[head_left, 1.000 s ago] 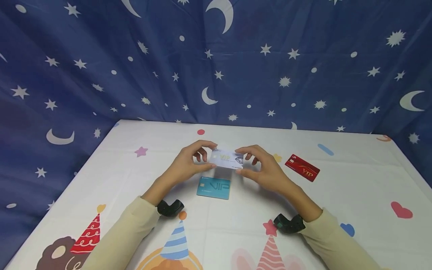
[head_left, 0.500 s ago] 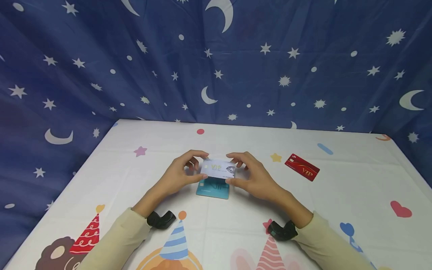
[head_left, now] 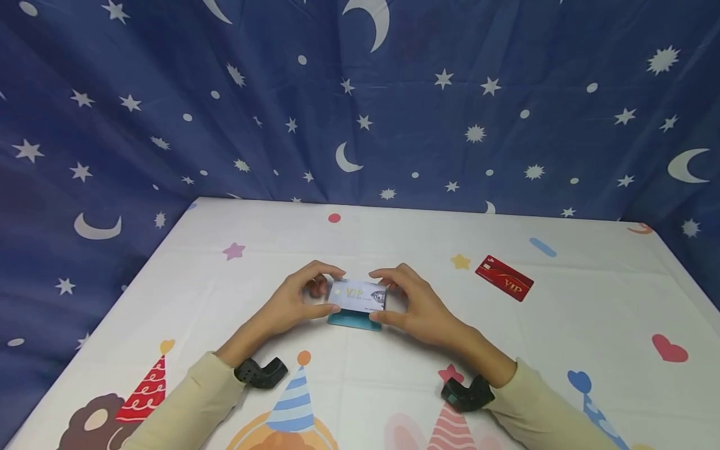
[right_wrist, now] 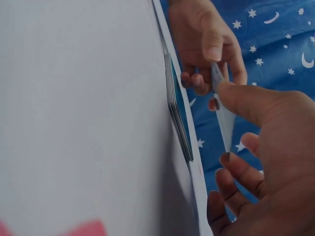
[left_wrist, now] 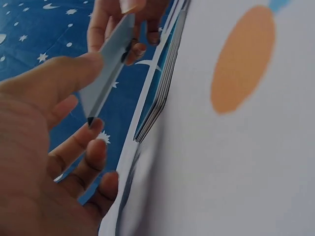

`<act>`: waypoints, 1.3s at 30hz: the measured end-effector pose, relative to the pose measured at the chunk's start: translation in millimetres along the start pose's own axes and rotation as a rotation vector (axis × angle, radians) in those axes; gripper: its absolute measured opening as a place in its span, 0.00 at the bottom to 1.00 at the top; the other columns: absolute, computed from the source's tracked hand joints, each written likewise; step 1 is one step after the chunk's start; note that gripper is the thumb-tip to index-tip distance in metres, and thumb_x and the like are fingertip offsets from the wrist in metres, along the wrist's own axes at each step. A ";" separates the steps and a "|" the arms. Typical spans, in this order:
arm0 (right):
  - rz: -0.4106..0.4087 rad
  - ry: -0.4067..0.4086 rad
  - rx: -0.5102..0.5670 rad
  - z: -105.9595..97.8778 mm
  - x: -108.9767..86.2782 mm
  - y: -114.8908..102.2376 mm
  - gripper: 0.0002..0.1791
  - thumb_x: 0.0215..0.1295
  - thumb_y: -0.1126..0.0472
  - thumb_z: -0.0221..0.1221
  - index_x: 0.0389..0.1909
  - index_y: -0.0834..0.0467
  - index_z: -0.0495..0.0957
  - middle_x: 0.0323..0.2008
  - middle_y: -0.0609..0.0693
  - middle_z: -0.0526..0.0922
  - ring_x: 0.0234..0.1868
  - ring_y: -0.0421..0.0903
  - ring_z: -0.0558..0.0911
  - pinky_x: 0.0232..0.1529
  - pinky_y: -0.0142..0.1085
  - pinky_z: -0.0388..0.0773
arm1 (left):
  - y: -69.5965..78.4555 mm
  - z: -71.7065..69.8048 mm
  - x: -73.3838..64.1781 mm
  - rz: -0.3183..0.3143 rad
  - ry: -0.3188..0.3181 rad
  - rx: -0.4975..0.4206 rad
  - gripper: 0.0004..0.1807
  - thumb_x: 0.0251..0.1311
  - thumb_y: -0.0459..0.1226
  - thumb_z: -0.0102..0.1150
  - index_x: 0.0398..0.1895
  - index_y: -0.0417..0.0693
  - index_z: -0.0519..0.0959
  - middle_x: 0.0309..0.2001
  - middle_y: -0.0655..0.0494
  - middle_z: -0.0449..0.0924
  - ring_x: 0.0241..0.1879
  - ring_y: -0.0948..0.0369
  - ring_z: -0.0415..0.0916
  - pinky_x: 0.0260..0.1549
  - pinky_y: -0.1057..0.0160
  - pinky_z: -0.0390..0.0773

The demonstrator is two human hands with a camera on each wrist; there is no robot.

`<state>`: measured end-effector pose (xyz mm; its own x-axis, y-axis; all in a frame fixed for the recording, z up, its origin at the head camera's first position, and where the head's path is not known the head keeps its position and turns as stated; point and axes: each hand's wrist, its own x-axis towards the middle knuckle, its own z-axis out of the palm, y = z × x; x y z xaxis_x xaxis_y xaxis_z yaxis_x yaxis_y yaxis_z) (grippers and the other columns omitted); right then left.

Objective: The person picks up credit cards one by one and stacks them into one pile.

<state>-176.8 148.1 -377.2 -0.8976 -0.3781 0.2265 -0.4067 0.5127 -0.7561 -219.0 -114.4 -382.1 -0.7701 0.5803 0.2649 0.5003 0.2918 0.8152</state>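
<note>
Both hands pinch one silver-white VIP card (head_left: pixel 357 295) by its short ends. My left hand (head_left: pixel 287 306) has thumb and forefinger on its left corners, and my right hand (head_left: pixel 419 306) grips the right corners the same way. Just under it lies a teal VIP card (head_left: pixel 354 320), mostly covered from above, with its front strip showing. From the side, in the left wrist view, the teal card tops a neat stack of cards (left_wrist: pixel 165 81) on the table. A gap separates the held card (left_wrist: pixel 109 66) from the stack; the right wrist view shows this gap too.
A red VIP card (head_left: pixel 504 278) lies angled on the table to the right of the hands. The white tablecloth (head_left: pixel 590 300) carries printed party figures. Behind the table hangs a blue curtain (head_left: pixel 416 144) with moons and stars. Each wrist wears a black device (head_left: pixel 261 373).
Both hands have carried the silver-white card toward the person, slightly left and down. It now hangs over the teal card, which it covers more and more. The red card stays put.
</note>
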 end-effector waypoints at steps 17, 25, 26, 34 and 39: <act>-0.040 -0.057 -0.087 6.0 -4.2 6.2 0.38 0.47 0.55 0.74 0.62 0.50 0.71 0.41 0.43 0.70 0.45 0.44 0.69 0.47 0.40 0.70 | 29.7 -2.1 -3.0 0.092 -0.107 0.056 0.28 0.45 0.26 0.72 0.53 0.38 0.75 0.40 0.44 0.72 0.36 0.47 0.67 0.38 0.54 0.67; -0.043 -0.071 -0.122 7.4 -4.0 9.0 0.44 0.43 0.52 0.76 0.64 0.49 0.68 0.43 0.43 0.71 0.48 0.43 0.67 0.48 0.40 0.69 | 27.6 -1.7 -2.4 0.051 -0.148 0.081 0.28 0.46 0.27 0.72 0.54 0.40 0.76 0.41 0.46 0.72 0.38 0.48 0.66 0.37 0.53 0.66; -0.041 -0.074 -0.122 7.5 -4.0 9.1 0.44 0.43 0.52 0.76 0.64 0.49 0.68 0.43 0.44 0.71 0.49 0.43 0.67 0.48 0.41 0.69 | 27.6 -1.8 -2.4 0.048 -0.150 0.081 0.28 0.46 0.27 0.72 0.54 0.40 0.76 0.41 0.46 0.72 0.38 0.48 0.66 0.37 0.53 0.66; -0.036 -0.105 -0.139 8.5 -4.6 9.7 0.44 0.45 0.52 0.75 0.65 0.49 0.67 0.46 0.44 0.72 0.52 0.43 0.65 0.51 0.43 0.68 | 24.7 -2.0 -3.5 0.034 -0.162 0.091 0.28 0.46 0.28 0.72 0.55 0.40 0.75 0.41 0.46 0.72 0.38 0.48 0.67 0.37 0.54 0.66; -0.064 -0.117 -0.164 9.6 -4.5 11.1 0.42 0.46 0.52 0.75 0.64 0.49 0.68 0.47 0.44 0.71 0.52 0.43 0.64 0.51 0.43 0.67 | 23.9 -2.3 -4.8 0.020 -0.166 0.097 0.29 0.47 0.28 0.71 0.55 0.42 0.75 0.42 0.47 0.72 0.38 0.49 0.67 0.37 0.54 0.66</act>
<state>-175.7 148.1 -392.6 -0.8471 -0.4962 0.1905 -0.4931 0.5997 -0.6303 -204.3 -112.0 -362.7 -0.6880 0.7017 0.1854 0.5570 0.3467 0.7547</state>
